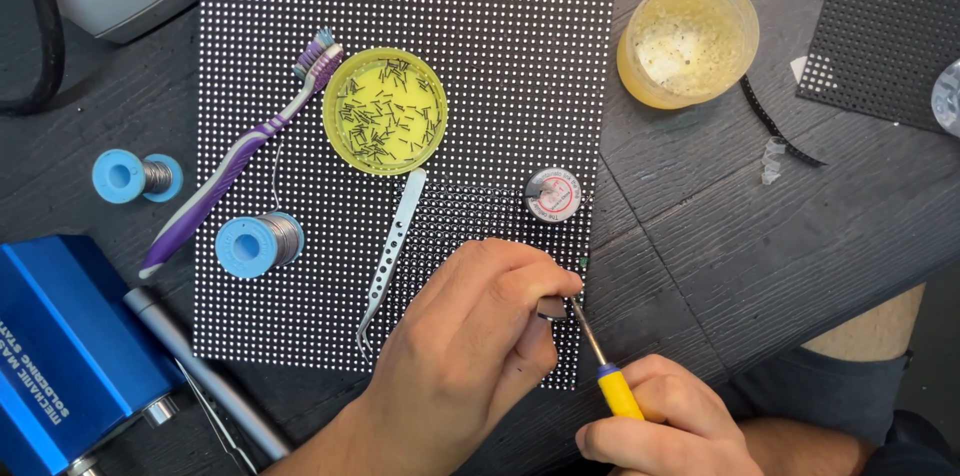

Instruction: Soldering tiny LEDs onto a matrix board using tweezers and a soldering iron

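Two hands work at the near edge of a black dotted panel (400, 66) lying on a dark wooden table (760, 236). Left hand (470, 336) pinches a small grey piece (550, 308); right hand (670, 421) grips a yellow-handled soldering iron (605, 366) touching it. Left of the panel sits a blue box (60, 346); right of it, a yellow tub (688, 39).

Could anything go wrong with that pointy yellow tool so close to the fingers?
Maybe. The soldering iron in the right hand has its tip right beside the left hand fingertips, so a slip could burn them. The yellow lid of small pins sits loose on the dotted panel; a bump might scatter them.
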